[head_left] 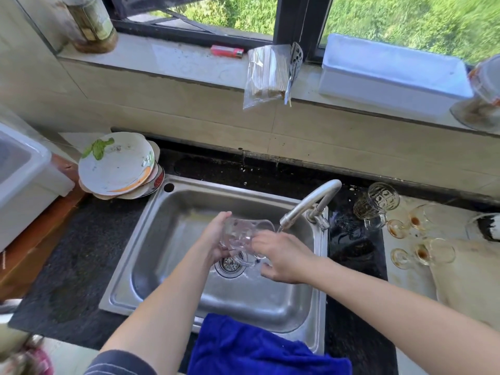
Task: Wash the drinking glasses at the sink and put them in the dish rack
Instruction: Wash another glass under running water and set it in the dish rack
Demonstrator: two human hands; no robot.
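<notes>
We stand at a steel sink (173, 231), faucet (311, 203) running. Our left hand (213, 239) cups a clear glass mug (243, 235) over the drain; our right hand (281, 257) curls loosely against its rim. Stained glasses (422, 236) wait on the right counter.

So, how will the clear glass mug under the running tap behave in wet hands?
The clear glass mug is probably slippery, since tap water runs over it. It looks rigid and likely fragile above the steel sink. Both the left hand and right hand steady it.
</notes>
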